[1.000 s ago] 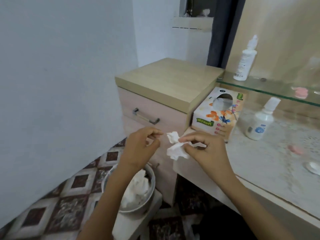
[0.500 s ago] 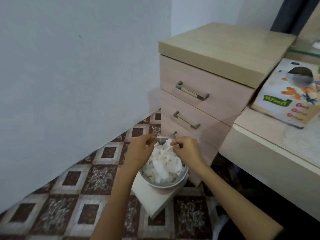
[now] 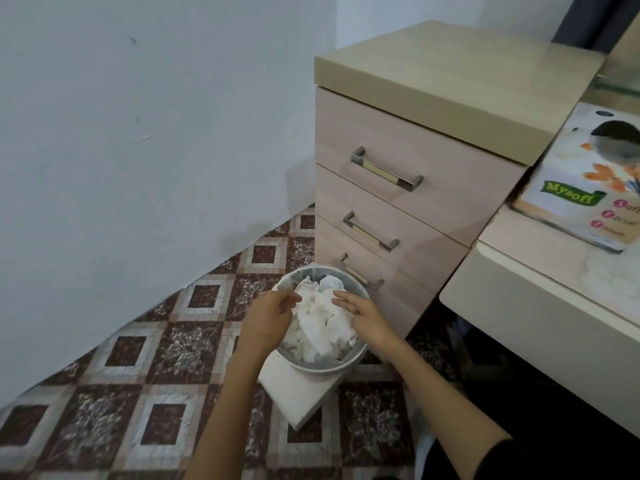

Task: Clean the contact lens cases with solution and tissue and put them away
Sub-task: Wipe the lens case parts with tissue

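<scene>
Looking down at a round metal waste bin (image 3: pixel 346 362), I hold both hands just above its open top. My left hand (image 3: pixel 268 318) is over the bin's left rim and my right hand (image 3: pixel 363 315) is over its right side; the two are near each other but do not touch. My left fingers (image 3: pixel 290 301) are loosely bent and point to the right. My right fingers (image 3: pixel 341 299) are nearly straight, slightly spread, and point to the left. Neither hand grips anything.

Crumpled white tissues (image 3: pixel 318 323) fill the bin almost to the rim, directly below and between my fingertips. The bin stands on a flat white board (image 3: pixel 298 389), which lies on a floor of brown and cream patterned tiles (image 3: pixel 138 358). The bin is just in front of the lowest drawer of a pale wooden drawer unit (image 3: pixel 415 161), which has three drawers with metal bar handles.

To the right of the drawer unit, a cream tabletop (image 3: pixel 519 289) juts out. A tissue box (image 3: pixel 568 199) printed with orange flowers and the word "Mysoft" sits at the tabletop's left edge, against the side of the drawer unit. A plain pale wall (image 3: pixel 138 133) fills the left of the view.
</scene>
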`<state>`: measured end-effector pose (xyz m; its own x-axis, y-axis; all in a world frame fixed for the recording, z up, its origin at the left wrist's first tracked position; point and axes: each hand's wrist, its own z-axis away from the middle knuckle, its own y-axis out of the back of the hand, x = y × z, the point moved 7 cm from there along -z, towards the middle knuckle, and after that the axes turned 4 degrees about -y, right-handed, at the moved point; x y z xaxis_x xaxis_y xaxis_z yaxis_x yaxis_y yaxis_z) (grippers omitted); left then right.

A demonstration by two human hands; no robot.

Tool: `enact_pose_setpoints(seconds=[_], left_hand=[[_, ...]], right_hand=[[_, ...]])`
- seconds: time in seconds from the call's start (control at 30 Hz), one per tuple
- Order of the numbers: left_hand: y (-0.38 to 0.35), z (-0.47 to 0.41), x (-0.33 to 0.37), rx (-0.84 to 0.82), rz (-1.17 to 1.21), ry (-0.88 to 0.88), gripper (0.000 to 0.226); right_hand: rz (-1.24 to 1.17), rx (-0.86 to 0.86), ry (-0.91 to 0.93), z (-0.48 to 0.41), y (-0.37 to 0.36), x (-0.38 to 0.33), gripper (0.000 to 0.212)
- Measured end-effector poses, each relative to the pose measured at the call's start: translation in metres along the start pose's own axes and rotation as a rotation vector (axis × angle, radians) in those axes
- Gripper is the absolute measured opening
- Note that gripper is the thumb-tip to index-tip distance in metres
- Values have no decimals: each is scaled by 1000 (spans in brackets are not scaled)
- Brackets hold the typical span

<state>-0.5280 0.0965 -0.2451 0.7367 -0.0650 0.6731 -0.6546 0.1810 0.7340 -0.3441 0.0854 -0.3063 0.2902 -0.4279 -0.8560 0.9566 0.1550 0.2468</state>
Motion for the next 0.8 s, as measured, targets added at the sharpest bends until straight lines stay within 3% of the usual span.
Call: enact_pose_setpoints(seconds=[0.2, 0.37, 0.57, 0.8], left_hand=[[0, 3, 4, -1, -1, -14, 33], [7, 4, 43, 15, 33, -121, 31], [18, 11, 129, -43, 32, -360, 31], [29, 38, 255, -51, 120, -568, 28]], right_hand=[[-44, 9, 38, 9, 9, -13, 71], [-161, 3, 106, 70, 19, -64, 55], [-252, 33, 243, 160, 70, -117, 38], [-231, 231, 409, 246, 169, -155, 27]])
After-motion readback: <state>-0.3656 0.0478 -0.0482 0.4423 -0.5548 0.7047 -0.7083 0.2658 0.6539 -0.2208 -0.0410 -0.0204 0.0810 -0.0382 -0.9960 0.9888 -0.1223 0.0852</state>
